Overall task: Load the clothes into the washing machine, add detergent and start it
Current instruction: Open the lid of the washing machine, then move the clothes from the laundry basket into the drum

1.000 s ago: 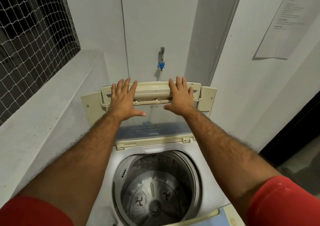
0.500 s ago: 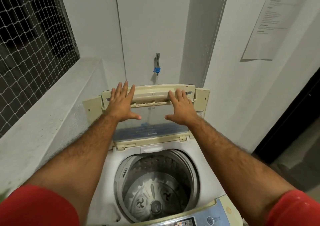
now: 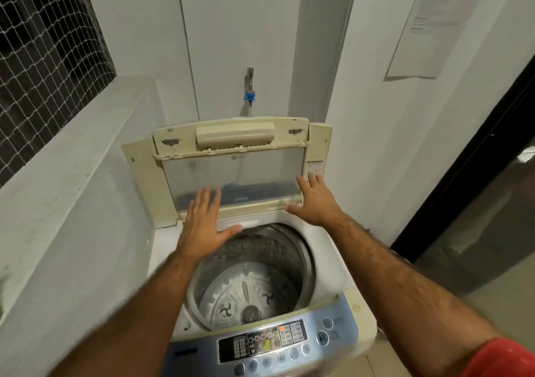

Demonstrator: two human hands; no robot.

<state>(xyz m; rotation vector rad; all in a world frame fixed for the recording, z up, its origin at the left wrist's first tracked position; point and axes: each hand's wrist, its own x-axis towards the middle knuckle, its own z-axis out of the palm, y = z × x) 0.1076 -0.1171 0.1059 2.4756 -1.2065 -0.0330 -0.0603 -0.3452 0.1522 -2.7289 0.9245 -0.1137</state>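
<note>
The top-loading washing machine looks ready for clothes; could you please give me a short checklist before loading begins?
1. Cream folding lid fully raised: ok.
2. Steel drum free of items: ok.
3. Left hand free, fingers straight: ok.
4. Right hand free, fingers straight: ok.
5. Clothes within reach: cannot tell, none in view.
6. Blue control panel powered on: cannot tell, too blurred.
</note>
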